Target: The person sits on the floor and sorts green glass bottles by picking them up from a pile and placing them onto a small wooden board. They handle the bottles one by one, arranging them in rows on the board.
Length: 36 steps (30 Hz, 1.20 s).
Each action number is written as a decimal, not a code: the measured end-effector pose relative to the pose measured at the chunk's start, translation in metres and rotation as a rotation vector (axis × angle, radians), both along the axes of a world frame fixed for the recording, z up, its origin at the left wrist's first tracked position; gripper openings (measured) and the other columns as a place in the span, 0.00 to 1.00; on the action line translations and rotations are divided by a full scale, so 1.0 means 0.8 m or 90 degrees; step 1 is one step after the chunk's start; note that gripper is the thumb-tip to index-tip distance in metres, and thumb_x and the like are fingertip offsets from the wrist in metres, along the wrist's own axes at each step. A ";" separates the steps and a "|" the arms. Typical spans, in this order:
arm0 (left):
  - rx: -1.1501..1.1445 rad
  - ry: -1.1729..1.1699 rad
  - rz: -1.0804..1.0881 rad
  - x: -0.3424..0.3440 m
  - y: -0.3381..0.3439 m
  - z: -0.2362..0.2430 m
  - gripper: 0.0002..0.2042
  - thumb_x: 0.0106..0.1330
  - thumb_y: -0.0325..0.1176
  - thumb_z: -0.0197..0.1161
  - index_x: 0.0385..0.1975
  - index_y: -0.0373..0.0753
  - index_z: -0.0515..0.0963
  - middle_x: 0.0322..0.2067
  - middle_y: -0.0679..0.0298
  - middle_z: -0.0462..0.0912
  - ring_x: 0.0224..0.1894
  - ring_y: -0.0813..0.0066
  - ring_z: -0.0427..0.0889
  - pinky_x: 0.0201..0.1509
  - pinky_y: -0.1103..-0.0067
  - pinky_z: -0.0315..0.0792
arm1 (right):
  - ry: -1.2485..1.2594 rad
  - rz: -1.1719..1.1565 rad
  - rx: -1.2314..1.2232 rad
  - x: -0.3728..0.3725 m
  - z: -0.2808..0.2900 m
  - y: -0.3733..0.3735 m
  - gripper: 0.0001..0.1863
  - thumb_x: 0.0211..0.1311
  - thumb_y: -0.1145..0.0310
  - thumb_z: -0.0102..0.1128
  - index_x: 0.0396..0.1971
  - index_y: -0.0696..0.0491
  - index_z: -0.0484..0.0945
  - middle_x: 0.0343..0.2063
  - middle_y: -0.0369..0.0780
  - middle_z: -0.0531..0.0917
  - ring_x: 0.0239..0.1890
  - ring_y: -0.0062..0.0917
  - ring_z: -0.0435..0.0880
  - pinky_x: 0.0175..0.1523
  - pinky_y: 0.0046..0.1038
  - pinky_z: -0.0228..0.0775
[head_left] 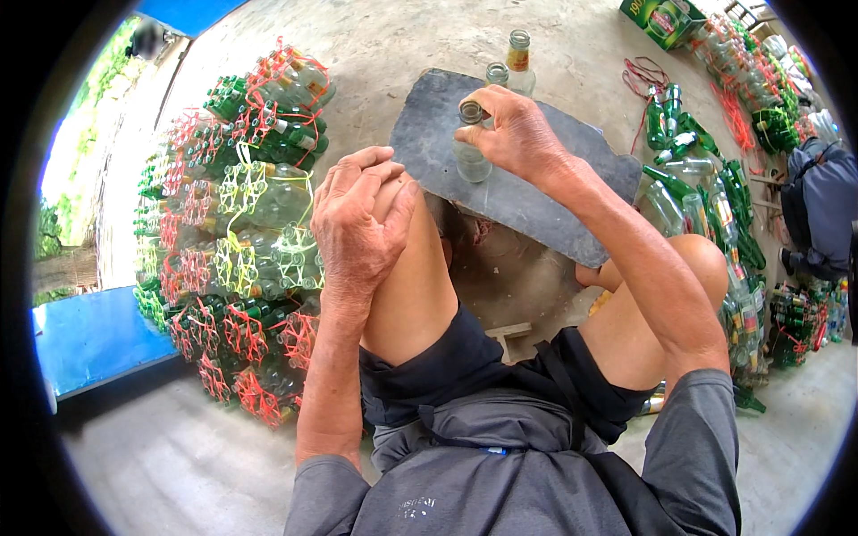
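Note:
A clear glass bottle (474,166) stands on a dark grey board (545,210) in front of my knees. The thumb and fingers of my right hand (517,132) grip this bottle around its neck. My left hand (362,210) rests on my left knee with its fingers stretched out, holding nothing. Beyond the gripped bottle, at the board's far edge, stand a second clear bottle (497,77) and a taller clear bottle with a yellow and red label (518,59).
Bundles of green and clear bottles tied with red and yellow string (259,201) are stacked at left. Loose bottles (702,192) lie at right beside a red cord (645,73). A green box (663,21) sits at the far right; a blue panel (98,339) is at the left.

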<state>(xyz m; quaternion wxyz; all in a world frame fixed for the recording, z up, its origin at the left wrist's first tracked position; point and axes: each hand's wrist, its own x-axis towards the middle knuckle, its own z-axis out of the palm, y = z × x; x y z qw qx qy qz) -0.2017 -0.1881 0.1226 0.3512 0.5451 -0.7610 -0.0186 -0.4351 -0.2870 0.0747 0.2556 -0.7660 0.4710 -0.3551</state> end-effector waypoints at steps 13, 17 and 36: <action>0.013 0.011 0.003 -0.003 0.003 0.002 0.09 0.61 0.32 0.73 0.39 0.37 0.88 0.51 0.61 0.88 0.53 0.58 0.85 0.60 0.65 0.75 | 0.055 -0.040 0.000 0.014 0.006 0.006 0.18 0.60 0.63 0.74 0.42 0.59 0.81 0.41 0.51 0.85 0.49 0.48 0.85 0.54 0.43 0.77; 0.033 0.006 0.009 -0.004 0.005 0.007 0.09 0.63 0.32 0.73 0.41 0.37 0.88 0.52 0.60 0.87 0.55 0.59 0.85 0.63 0.64 0.73 | 0.063 -0.054 0.003 0.017 0.003 0.006 0.19 0.59 0.63 0.73 0.45 0.59 0.82 0.42 0.51 0.84 0.51 0.48 0.84 0.55 0.43 0.77; 0.088 -0.005 -0.054 -0.019 0.007 0.003 0.10 0.72 0.26 0.64 0.47 0.28 0.85 0.56 0.52 0.84 0.59 0.58 0.82 0.68 0.66 0.74 | -0.022 -0.163 -0.099 -0.138 0.139 0.149 0.14 0.59 0.72 0.67 0.44 0.60 0.79 0.38 0.51 0.84 0.45 0.51 0.86 0.50 0.48 0.79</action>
